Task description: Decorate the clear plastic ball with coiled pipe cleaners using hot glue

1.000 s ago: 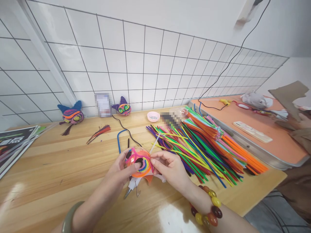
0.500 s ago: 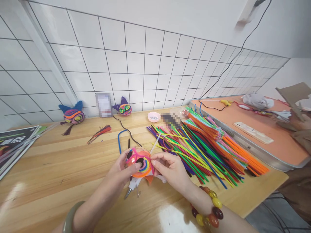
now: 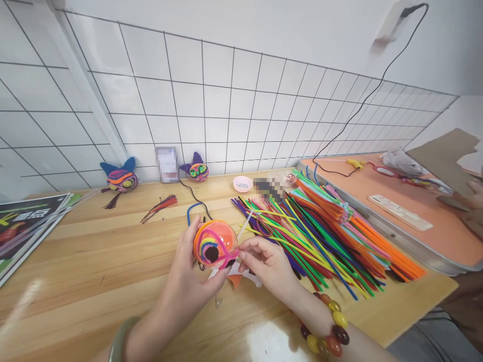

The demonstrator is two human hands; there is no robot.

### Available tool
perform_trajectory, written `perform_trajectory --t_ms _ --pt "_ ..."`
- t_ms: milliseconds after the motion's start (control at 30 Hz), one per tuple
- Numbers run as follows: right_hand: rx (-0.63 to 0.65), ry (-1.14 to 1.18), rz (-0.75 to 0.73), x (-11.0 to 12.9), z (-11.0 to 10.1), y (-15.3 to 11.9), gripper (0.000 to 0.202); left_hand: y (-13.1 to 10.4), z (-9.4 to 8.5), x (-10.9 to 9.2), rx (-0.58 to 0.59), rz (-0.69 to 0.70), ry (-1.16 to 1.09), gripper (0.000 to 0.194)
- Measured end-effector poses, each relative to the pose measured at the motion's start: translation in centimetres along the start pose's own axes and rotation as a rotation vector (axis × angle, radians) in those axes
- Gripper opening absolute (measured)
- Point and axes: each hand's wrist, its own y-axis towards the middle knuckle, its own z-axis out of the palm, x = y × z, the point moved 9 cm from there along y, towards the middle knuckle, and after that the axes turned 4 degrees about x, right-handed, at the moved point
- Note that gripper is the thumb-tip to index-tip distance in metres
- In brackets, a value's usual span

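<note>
My left hand (image 3: 188, 271) is wrapped around a clear plastic ball (image 3: 227, 235) with orange showing through it. Coloured pipe cleaners form a ringed eye with a black centre on its surface. A pink pipe cleaner (image 3: 216, 235) crosses the front of the ball. At the ball's right side, the thumb and index finger of my right hand (image 3: 269, 264) pinch the end of this pink strand. Beneath both hands a white glue gun (image 3: 247, 274) with an orange trigger lies on the table, mostly covered.
Many loose pipe cleaners (image 3: 302, 236) spread across the table's right side. Behind them stand a pink bowl (image 3: 242, 184) and a phone (image 3: 168, 165). Two finished yarn-like animal heads, one blue-eared (image 3: 121, 178), one purple-eared (image 3: 198, 171), sit by the wall. A person's hand (image 3: 473, 196) is at far right.
My left hand has turned the ball, so the ringed eye now faces left and more bare plastic shows. My right hand stays pinched at the pink strand. The view has shifted slightly.
</note>
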Motion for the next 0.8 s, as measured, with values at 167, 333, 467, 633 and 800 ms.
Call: perform_trajectory --t_ms 167,333,467,633,800 --pt "0.009 0.004 -0.008 -0.1 -0.1 0.1 0.032 -0.1 0.1 -0.2 0.050 0.094 0.152 0.087" --pt "0.010 -0.015 -0.005 0.0 -0.1 0.1 0.034 -0.1 0.0 0.1 0.063 0.085 0.194 0.088" --pt "0.005 -0.021 -0.006 0.3 0.0 0.0 0.032 0.5 0.4 1.2 0.123 -0.050 0.025 0.098" --pt "0.013 0.027 0.028 0.1 0.1 0.0 0.034 1.0 1.1 4.6 0.153 -0.370 -0.326 0.098" --pt "0.035 0.121 0.131 -0.8 0.3 0.0 0.039 0.4 1.5 6.7 0.171 -0.543 -0.387 0.088"
